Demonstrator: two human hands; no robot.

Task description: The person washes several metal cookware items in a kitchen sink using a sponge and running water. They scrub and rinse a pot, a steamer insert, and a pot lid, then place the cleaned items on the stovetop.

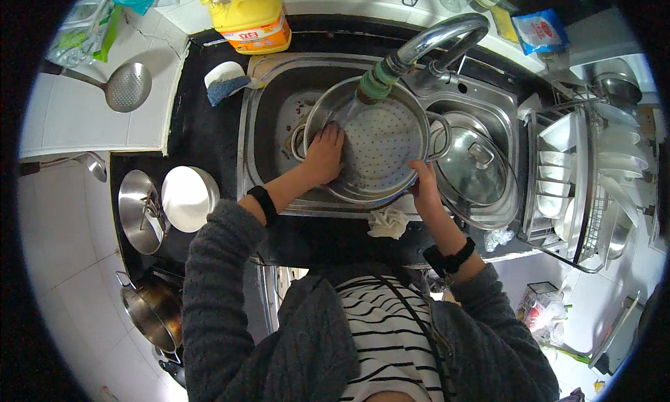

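A metal steamer pot (387,140) with a perforated bottom and two loop handles is held over the left basin of the sink, under the faucet. Water runs into it from the faucet's green nozzle (375,82). Inside the pot, my left hand (325,153) lies against the inner wall and the bottom, fingers slightly spread. On the near right side, my right hand (425,185) grips the rim close to the right handle, thumb on top; its other fingers are mostly hidden below.
A glass lid (471,166) lies over the right basin (507,106). A crumpled cloth (388,223) rests on the near sink edge. Left are a scrub brush (227,85), a white bowl (188,198) and a yellow detergent bottle (251,22). A dish rack (581,192) stands at right.
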